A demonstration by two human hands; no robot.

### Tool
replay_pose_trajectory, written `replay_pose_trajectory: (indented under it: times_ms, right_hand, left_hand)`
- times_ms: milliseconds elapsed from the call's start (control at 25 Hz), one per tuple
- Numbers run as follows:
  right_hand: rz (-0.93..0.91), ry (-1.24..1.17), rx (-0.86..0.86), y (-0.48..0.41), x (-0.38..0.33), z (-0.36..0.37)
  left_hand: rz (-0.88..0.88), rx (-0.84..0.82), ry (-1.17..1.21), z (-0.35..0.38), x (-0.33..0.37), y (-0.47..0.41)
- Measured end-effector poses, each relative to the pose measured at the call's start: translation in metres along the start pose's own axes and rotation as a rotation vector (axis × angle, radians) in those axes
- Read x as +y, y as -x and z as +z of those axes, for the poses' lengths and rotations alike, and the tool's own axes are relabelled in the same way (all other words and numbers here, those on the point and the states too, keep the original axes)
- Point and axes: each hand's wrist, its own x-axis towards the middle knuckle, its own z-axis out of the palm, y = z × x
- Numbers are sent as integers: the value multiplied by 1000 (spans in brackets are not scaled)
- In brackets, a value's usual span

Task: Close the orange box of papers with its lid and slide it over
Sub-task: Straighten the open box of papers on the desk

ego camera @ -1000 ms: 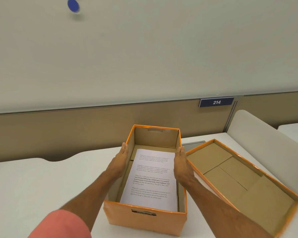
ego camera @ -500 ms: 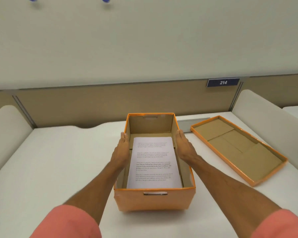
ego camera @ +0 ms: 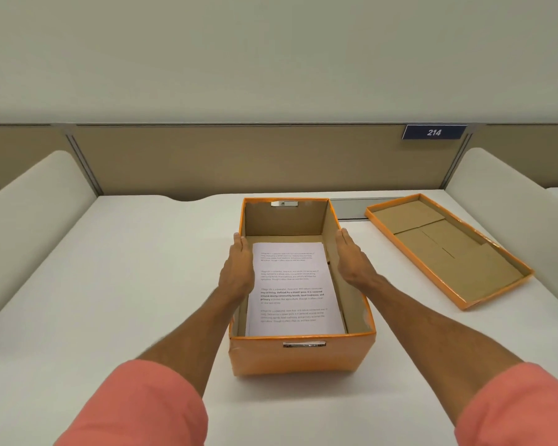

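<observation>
Both hands barely shifted; left hand (ego camera: 237, 272) and right hand (ego camera: 351, 259) flat against orange box (ego camera: 300, 357) walls mid-desk, gripping nothing; lid (ego camera: 448, 249) upturned, well right; misaligned lid could buckle rim or catch papers (ego camera: 292, 288)

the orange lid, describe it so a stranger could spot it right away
On the white desk, look right of the open orange cardboard box of papers. The shallow orange-rimmed cardboard lid lies there upside down, brown inside showing, empty and far flatter than the box.

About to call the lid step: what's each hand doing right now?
Left hand: open, flat against the orange box left wall.
Right hand: open, flat along its right wall, holding nothing.
</observation>
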Motion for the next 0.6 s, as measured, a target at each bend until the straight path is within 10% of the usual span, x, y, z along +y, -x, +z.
replay_pose_trajectory:
  times_ms: [600]
  right_hand:
    - [-23, 94, 193, -4, 12, -17]
  left_hand:
    - [263, 128, -526, 5, 33, -15]
